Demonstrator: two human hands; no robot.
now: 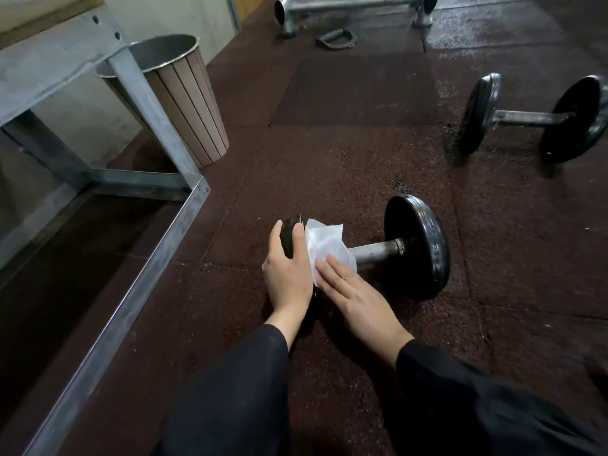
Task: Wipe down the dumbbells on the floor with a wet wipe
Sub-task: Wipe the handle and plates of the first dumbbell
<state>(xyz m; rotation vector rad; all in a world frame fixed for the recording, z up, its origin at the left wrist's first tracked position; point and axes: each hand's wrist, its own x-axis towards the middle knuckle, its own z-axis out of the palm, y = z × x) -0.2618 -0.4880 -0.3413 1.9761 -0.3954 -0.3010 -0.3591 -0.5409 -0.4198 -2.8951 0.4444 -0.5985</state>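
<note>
Now, near dumbbell [378,250]: lies on its side on the floor [329,153], centre of the view; its right black plate stands on edge in full sight, its left plate is mostly covered by a hand; bare metal handle shows between wipe and right plate.
Left hand [289,268]: cupped over the left plate, fingers wrapped round its rim, thumb against the edge of the wipe; clamped on the plate.
Right hand [352,291]: fingers straight and together, laid flat on the wipe, pressing it to the inner end of the handle beside the left plate; not curled round anything.
Wet wipe [327,246]: white, crumpled, draped over the handle where it meets the left plate; touching both hands.
Second dumbbell [529,118]: on the floor at upper right, well apart from the first; untouched by either hand.
Sleeves: black, on both forearms.
Bin [184,103]: slatted sides, metal liner, tilted behind a grey metal frame [138,90] at left.
Far edge: a metal pipe base [329,8]; a dark strap handle [335,37] just in front of it.
</note>
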